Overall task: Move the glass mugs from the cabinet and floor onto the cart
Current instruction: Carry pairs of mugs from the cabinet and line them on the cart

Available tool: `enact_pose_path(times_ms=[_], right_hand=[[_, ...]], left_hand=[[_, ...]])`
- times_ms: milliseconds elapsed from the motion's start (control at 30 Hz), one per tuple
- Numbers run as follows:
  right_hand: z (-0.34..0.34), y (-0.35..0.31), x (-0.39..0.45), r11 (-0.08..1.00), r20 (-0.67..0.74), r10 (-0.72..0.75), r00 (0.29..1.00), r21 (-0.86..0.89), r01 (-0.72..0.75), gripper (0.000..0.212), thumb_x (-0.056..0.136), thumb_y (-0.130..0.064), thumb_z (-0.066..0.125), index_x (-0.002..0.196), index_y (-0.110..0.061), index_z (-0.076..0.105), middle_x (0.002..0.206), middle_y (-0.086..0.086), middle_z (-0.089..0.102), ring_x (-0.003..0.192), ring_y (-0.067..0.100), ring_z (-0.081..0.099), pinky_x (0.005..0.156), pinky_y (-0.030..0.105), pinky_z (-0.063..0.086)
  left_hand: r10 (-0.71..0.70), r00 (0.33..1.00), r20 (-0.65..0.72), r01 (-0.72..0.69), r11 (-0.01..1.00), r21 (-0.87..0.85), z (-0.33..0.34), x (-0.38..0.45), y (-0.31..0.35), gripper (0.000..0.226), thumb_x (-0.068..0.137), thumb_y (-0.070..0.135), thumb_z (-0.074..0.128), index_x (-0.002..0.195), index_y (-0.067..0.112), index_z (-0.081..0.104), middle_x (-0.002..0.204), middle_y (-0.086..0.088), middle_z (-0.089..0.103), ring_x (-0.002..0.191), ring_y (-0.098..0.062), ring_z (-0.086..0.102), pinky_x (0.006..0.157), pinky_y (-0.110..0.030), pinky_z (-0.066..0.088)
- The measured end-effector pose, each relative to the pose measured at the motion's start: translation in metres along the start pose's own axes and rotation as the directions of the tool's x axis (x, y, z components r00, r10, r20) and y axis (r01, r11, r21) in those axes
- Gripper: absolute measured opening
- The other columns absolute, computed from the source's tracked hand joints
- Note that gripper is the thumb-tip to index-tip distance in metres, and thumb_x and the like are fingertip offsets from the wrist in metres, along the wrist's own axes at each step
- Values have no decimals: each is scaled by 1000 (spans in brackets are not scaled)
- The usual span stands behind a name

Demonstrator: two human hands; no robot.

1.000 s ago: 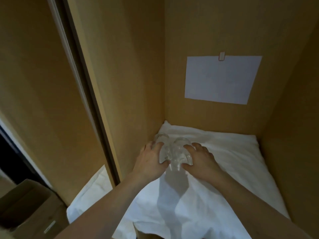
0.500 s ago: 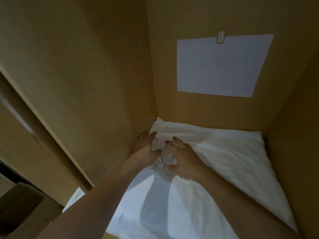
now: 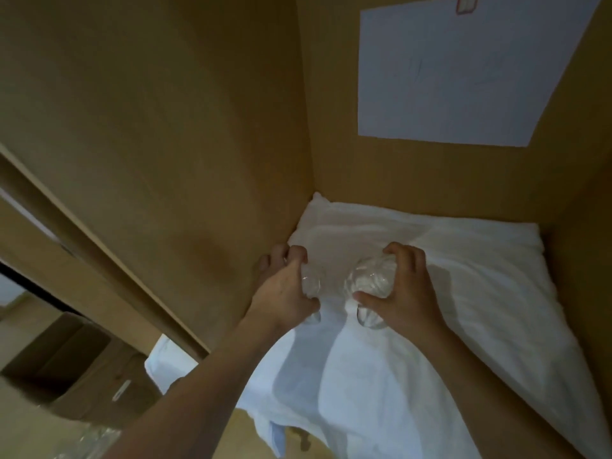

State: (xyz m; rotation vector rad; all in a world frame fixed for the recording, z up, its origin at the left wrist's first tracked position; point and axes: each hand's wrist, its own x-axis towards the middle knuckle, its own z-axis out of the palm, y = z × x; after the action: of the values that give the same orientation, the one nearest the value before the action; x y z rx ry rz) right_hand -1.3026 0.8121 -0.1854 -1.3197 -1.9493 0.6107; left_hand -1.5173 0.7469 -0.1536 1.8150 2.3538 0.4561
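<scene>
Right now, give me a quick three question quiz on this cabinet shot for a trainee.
1. True or false: each hand grips its own glass mug.
2. What do the mugs sit on? A) bare wood B) white cloth C) cardboard box
3. Fill in: the sheet of paper hangs on the cabinet's ____ wall.

Key:
1. True: the left hand grips the left glass mug, the right hand grips the right glass mug.
2. B, the white cloth.
3. Back: the sheet of paper is clipped there.
</scene>
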Motion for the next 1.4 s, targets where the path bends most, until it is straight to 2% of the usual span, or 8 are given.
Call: enact_pose_path(times_ms=[167,300,433,600,833,967,1200,1400], right_hand=[[-3,10,-29,971,-183,229,956,115,-211,95,45,-31,101,119,-13,43,118,-5,33,103,19,50,83,33,46],[0,23,-58,921,-162,389,907,86,-380,101,47,-34,100,127,-10,44,124,10,45,109,33,54,89,38,48],[-3,20,-62,930,-138,344,929,-90,-357,104,59,-40,93,145,-14,40,139,17,46,129,35,40,106,41,37],[2,-5,-40,878,80,236,968,-445,-177,108,76,-43,76,158,-18,11,159,17,18,147,34,17,119,44,21],[14,-27,-23,701,76,287,955,-696,-155,113,70,-60,79,148,-9,16,137,14,41,124,30,44,93,40,44],[18,-24,-10,666,59,293,954,-728,-160,92,65,-44,84,132,-13,29,121,10,49,108,27,52,71,34,41],[14,-14,-5,712,38,331,943,-665,-223,86,62,-47,82,125,-17,32,119,8,50,108,28,53,73,34,44],[16,-9,-10,747,-4,309,951,-618,-245,88,60,-47,82,126,-17,33,120,9,51,108,30,52,74,36,44]], left_hand=[[-72,996,-52,70,997,-35,9,-23,-3,88,58,44,83,132,32,35,133,1,28,124,-28,35,94,-31,40],[-121,979,-167,130,990,48,19,-40,-4,87,64,52,82,134,25,39,134,-7,40,118,-31,47,95,-35,43],[-186,972,-143,212,956,202,19,-37,-11,83,72,48,76,132,10,32,122,-10,53,107,-30,55,85,-38,50],[-199,980,-25,198,944,263,27,-30,-21,91,73,35,71,143,8,19,120,-15,44,108,-31,49,90,-38,49],[-122,992,-35,127,942,312,33,-13,-16,91,68,51,71,136,10,25,117,-11,50,105,-30,53,89,-38,47],[-36,999,-20,39,978,206,39,-2,-5,100,65,55,75,141,17,22,122,-6,50,111,-27,53,93,-40,49],[-91,995,34,89,995,46,41,8,-19,109,53,56,74,146,34,22,125,0,51,116,-25,55,96,-41,50],[-66,998,16,66,998,22,40,9,-22,106,54,52,73,147,32,26,125,-1,53,116,-25,55,96,-39,49]])
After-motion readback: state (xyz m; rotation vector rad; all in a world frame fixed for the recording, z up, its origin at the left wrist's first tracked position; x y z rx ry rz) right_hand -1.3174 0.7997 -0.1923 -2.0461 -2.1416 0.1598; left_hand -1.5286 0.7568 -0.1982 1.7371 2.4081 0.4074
